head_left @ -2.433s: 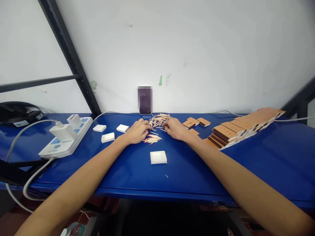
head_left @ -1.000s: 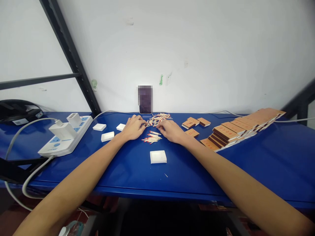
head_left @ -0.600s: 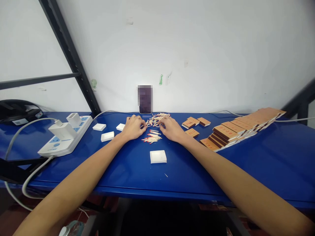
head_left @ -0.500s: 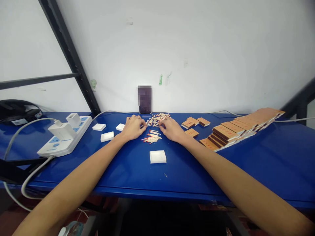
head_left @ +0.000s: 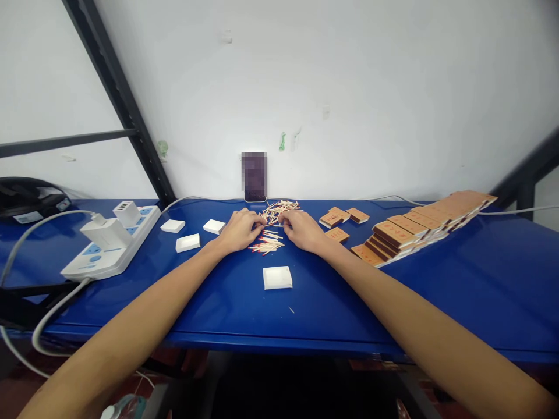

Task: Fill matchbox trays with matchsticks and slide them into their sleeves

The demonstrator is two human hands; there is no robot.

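A loose heap of matches (head_left: 282, 209) lies towards the back of the blue table (head_left: 244, 314). Nearer to me is a smaller bunch of matches (head_left: 267, 243), roughly lined up. My left hand (head_left: 241, 228) is at the left edge of the heap, its fingers curled together; what they hold is too small to make out. At the heap's right edge my right hand (head_left: 301, 228) has its fingertips pinched, also on something I cannot make out. A white tray (head_left: 278, 278) sits in front of the smaller bunch.
White trays (head_left: 188, 242) lie on the left, beside a power strip (head_left: 111, 250) with chargers. Orange matchboxes (head_left: 338, 234) lie on the right, next to long stacked rows (head_left: 395, 233). A phone (head_left: 255, 177) leans on the wall.
My left hand has moved slightly away from the white tray behind it, which shows more fully now. The whole view has shifted a little.
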